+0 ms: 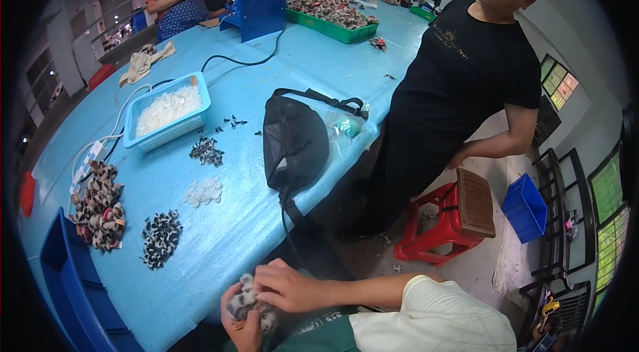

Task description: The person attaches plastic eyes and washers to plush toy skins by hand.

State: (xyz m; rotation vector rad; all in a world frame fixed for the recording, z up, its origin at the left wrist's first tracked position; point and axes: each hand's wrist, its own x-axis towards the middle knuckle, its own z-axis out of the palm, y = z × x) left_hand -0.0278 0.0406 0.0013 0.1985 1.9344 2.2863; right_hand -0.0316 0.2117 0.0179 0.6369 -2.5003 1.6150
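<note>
My left hand (241,324) grips a small furry grey-and-white plush piece (243,297) from below, over my lap at the table's near edge. From the other side my right hand (287,285) closes on the same plush piece, fingers bent at its top. What lies between the fingertips is hidden. On the blue-covered table (226,219) beyond are a pile of small black parts (161,239), a second, smaller black pile (207,151) and some translucent discs (204,191). A heap of similar plush pieces (98,209) lies at the left.
A blue basket (200,115) holds whitish discs. A black waist bag (293,145) lies at the table's right edge; a blue bin (60,265) stands at left. A person in black (459,79) stands beside a red stool (436,225). A blue machine (256,2) and green tray (346,33) sit farther back.
</note>
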